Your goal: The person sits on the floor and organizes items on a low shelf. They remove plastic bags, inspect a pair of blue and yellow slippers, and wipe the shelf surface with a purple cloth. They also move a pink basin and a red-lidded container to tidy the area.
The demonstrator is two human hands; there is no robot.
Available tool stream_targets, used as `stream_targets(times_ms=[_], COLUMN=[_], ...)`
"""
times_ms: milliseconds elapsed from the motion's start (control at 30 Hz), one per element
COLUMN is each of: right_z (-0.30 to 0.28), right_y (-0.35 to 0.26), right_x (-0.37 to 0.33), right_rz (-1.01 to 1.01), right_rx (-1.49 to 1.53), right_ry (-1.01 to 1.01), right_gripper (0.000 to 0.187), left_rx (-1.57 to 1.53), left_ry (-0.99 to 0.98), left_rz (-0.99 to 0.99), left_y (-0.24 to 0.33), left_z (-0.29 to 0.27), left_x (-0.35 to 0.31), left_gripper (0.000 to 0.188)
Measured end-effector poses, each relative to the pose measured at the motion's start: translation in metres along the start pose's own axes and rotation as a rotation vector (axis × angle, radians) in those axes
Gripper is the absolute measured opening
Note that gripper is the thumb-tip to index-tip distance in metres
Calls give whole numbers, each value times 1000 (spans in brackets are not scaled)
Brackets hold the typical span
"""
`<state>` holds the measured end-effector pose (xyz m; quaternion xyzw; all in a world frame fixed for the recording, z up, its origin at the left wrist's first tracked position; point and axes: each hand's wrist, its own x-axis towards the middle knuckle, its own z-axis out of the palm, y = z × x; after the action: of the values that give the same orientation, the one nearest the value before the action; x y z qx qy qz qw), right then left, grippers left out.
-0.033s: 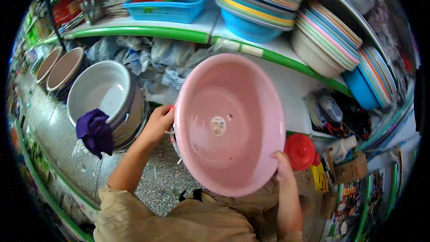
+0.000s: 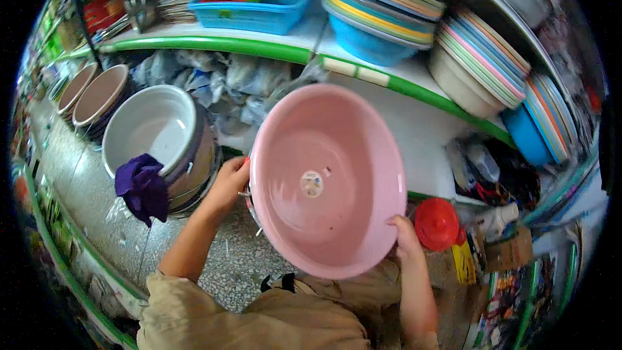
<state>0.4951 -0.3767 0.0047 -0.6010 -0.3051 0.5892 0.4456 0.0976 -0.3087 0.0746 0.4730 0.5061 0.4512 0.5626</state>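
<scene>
A large pink plastic basin (image 2: 337, 233) is held up in front of me, its open side tilted toward me. A round sticker shows on its inner bottom, beside a few small dark specks. At the basin's left rim is my left hand (image 2: 230, 185), closed on the edge, with its fingertips hidden behind the wall. My right hand (image 2: 407, 236) grips the lower right rim, thumb on the inside and the other fingers underneath. Some metal wire or handle parts poke out below my left hand; what they belong to is mostly hidden behind the basin.
To the left stands a stack of grey tubs (image 2: 152, 123) with a purple cloth (image 2: 141, 188) over its rim. Stacked colourful basins (image 2: 379, 29) and blue baskets (image 2: 253, 10) fill the green-edged shelf ahead. A red lidded container (image 2: 437, 223) sits at the right.
The pink basin has shifted slightly left in view, still held by both hands. The shelf and the tubs have slid a little to the right in the picture.
</scene>
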Motion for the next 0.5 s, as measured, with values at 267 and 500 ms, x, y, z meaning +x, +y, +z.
stream_targets(times_ms=[267, 500], right_z=[94, 101], right_y=[61, 99], right_x=[122, 164], right_rz=[113, 164], right_rx=[-378, -424], right_ry=[-246, -392], right_gripper=[45, 45], left_rx=[-262, -232], left_ry=[448, 418], left_rz=[-220, -308], left_y=[-198, -230], left_z=[-88, -94], left_x=[-26, -19], left_gripper=[54, 54])
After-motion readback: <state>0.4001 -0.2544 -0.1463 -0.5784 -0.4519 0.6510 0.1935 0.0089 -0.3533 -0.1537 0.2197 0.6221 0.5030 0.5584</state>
